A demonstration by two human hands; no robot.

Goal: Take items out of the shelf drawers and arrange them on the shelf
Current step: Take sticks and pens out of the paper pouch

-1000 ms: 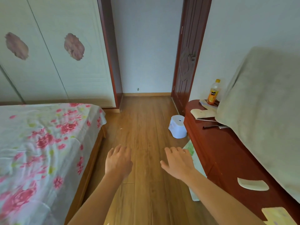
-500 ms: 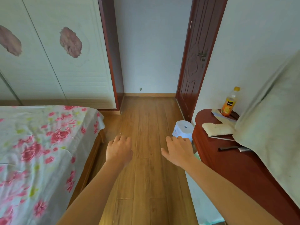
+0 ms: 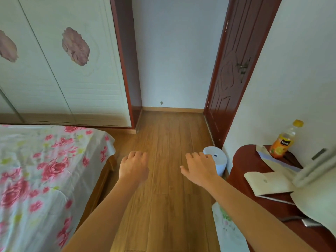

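My left hand (image 3: 134,166) and my right hand (image 3: 199,168) hang in the air over the wooden floor, palms down, fingers loosely curled, holding nothing. To the right stands a dark red wooden cabinet (image 3: 241,160). On its top are an orange juice bottle (image 3: 283,140), a cream pouch (image 3: 269,180) and a stack of papers (image 3: 267,153). A pale cloth (image 3: 320,195) covers a bulky thing on the cabinet's right part. No drawer front shows.
A bed with a rose-print sheet (image 3: 41,179) fills the left side. A small white stool (image 3: 218,159) stands on the floor by the cabinet. A floral mat (image 3: 227,230) lies below. White wardrobe doors (image 3: 60,70) and a dark door (image 3: 231,73) are ahead.
The view has moved forward and tilted up; the cabinet and bottle have slid right and down in the frame. Both hands stay held out and empty.
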